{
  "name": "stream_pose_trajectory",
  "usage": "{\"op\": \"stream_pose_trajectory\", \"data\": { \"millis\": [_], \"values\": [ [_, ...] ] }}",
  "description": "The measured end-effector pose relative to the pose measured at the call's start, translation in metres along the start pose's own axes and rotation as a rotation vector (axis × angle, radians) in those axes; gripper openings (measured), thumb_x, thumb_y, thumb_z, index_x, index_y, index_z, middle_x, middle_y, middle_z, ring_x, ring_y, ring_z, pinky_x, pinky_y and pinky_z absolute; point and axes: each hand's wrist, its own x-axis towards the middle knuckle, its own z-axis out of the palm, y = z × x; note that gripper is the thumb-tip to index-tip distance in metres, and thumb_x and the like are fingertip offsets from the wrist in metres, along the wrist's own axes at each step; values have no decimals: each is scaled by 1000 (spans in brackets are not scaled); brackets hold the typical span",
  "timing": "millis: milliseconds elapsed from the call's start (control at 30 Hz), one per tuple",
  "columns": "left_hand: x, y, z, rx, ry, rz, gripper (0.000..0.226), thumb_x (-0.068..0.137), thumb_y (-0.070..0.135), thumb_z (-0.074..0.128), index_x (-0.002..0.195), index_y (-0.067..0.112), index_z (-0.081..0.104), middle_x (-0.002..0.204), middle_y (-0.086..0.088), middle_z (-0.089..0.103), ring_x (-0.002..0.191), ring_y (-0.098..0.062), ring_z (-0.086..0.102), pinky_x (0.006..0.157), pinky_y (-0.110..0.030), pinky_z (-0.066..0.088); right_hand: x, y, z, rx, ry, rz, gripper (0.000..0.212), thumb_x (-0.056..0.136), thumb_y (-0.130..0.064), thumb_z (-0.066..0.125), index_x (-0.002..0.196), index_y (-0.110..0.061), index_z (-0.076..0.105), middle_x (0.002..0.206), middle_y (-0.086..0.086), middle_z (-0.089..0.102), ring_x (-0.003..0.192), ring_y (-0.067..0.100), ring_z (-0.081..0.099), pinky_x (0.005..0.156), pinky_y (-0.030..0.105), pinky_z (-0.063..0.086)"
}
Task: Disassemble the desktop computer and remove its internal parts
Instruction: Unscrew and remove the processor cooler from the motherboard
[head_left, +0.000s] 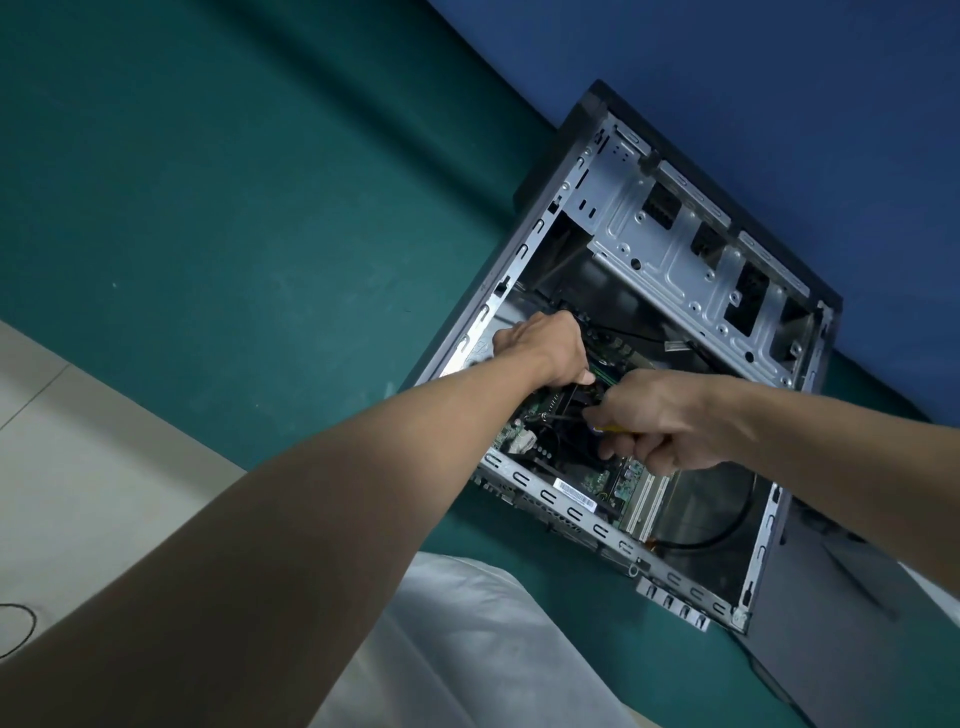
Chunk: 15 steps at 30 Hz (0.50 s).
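Two hands inside the grey metal case (571, 512): our right hand (660, 421) grips a yellow-handled screwdriver (605, 429); left hand (540, 353) braces, grip unclear.

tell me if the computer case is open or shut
Open: no side cover on the computer case, so the motherboard and drive cage show; the left hand and right hand, gripping a screwdriver, reach inside.

Desktop case (571, 512) laid flat on green surface (260, 208), side panel off, guts exposed. Silver drive cage (675, 260) fitted at far end. Green motherboard (592, 478) mounted inside, white slots (644, 506) seen near rim. Black cable (727, 530) looped over case floor.
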Motion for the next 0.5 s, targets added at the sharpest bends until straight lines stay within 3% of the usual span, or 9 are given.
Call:
{"op": "stream_pose_trajectory", "data": {
  "millis": [67, 133, 233, 300, 367, 400, 500],
  "values": [
    [-1, 0, -1, -3, 9, -1, 19, 83, 33, 75, 101, 27, 76, 110, 6, 71, 107, -20, 60, 92, -36, 45, 1, -6, 5, -310, 146, -88, 23, 101, -21, 41, 92, -4, 55, 55, 5, 52, 43, 13, 36, 39, 19, 27],
    [-5, 2, -2, -1, 11, 3, 15, 84, 20, 71, 96, 25, 77, 105, 6, 72, 103, -20, 61, 88, -35, 45, -8, -11, 9, -807, 300, -233, 26, 100, -24, 41, 99, -5, 59, 67, 4, 49, 61, 19, 50, 48, 23, 37],
    [-7, 3, -7, 16, 8, 2, 20, 79, 4, 53, 72, 16, 68, 82, 2, 67, 92, -24, 63, 78, -35, 40, -21, -19, 17, -1557, 500, -567, 25, 100, -23, 36, 87, -16, 56, 66, -4, 42, 60, 18, 46, 55, 30, 37],
    [-8, 4, -9, 2, -1, -4, 21, 77, 2, 48, 65, 15, 59, 80, -2, 63, 91, -28, 62, 76, -37, 36, -27, -19, 23, -1807, 507, -753, 27, 101, -22, 29, 77, -19, 40, 63, -2, 36, 54, 14, 37, 53, 29, 33],
    [-7, 4, -8, 0, 9, 1, 21, 77, 3, 48, 65, 16, 59, 84, -6, 66, 92, -29, 63, 76, -36, 38, -25, -14, 16, -1778, 515, -808, 25, 99, -19, 35, 74, -19, 36, 63, 0, 37, 58, 18, 43, 56, 32, 37],
    [-6, 4, -6, 4, 19, 3, 21, 79, 5, 52, 66, 18, 61, 88, -5, 68, 93, -28, 64, 76, -35, 39, -21, -10, 9, -1651, 518, -793, 23, 96, -18, 43, 73, -16, 40, 63, -1, 41, 60, 20, 48, 56, 31, 40],
    [0, 0, -2, -16, 30, 1, 11, 82, 22, 72, 92, 25, 76, 102, 4, 72, 99, -22, 62, 84, -34, 44, -10, 1, -4, -961, 421, -578, 26, 90, -30, 62, 78, -7, 65, 60, 0, 57, 54, 16, 54, 51, 26, 43]
  ]
}}
